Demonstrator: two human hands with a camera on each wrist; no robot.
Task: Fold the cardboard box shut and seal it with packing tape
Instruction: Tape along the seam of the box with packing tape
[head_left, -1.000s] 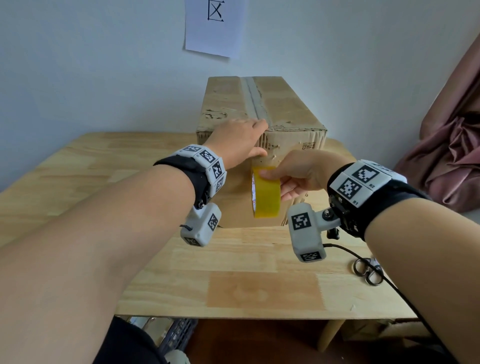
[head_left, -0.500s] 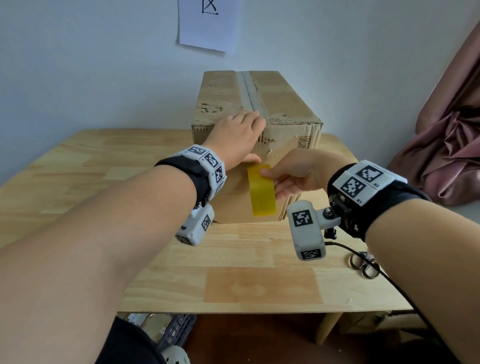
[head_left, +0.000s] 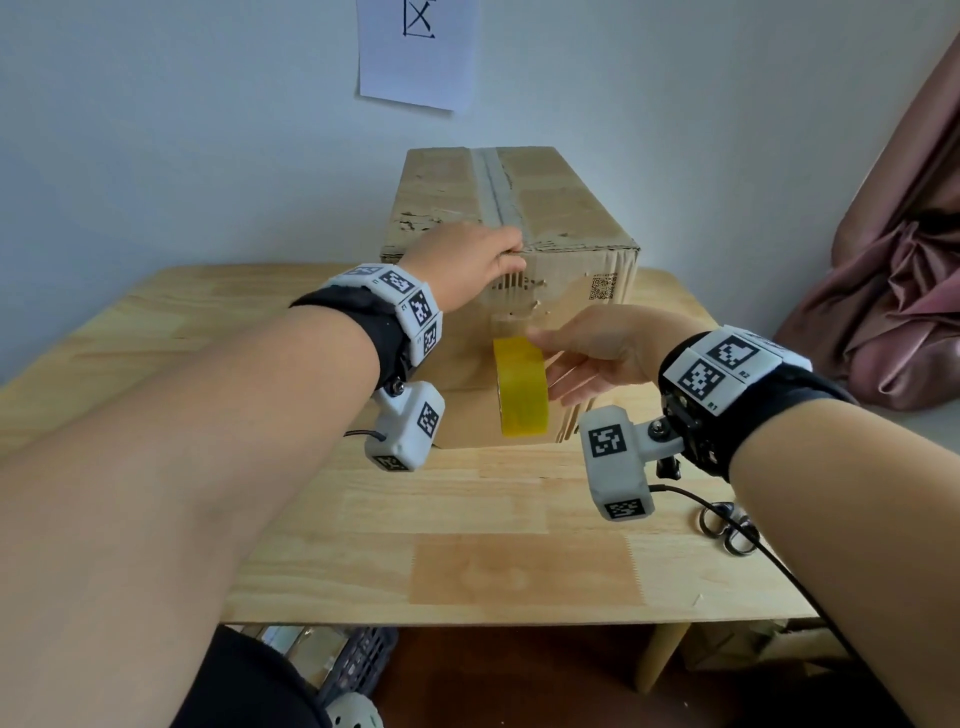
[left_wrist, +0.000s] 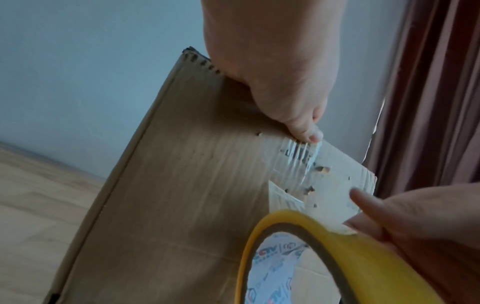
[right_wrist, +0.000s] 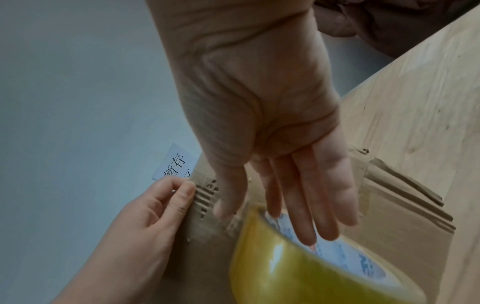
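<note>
A closed cardboard box (head_left: 566, 218) stands at the back of the wooden table (head_left: 467, 545), with an old tape strip along its top seam. My left hand (head_left: 493, 260) clasps its top front edge, fingers on top. The left thumb (left_wrist: 309, 133) presses wrinkled clear tape onto the front face. My right hand (head_left: 550, 364) holds a yellow tape roll (head_left: 522, 395) in front of the box's lower face, thumb outside. Its fingers (right_wrist: 306, 205) reach into the roll's core (right_wrist: 337, 253). A short clear strip (left_wrist: 285, 197) runs from the box face to the roll (left_wrist: 376, 257).
Scissors (head_left: 727, 530) lie on the table near its right edge, beside my right wrist's cable. A pink curtain (head_left: 909, 260) hangs at the right. A paper sheet (head_left: 415, 52) is stuck on the wall behind the box. A dark basket (head_left: 353, 660) sits under the table.
My left hand has slid up from the front face to the box's top edge. The right hand has turned the roll edge-on and drawn it a little lower.
</note>
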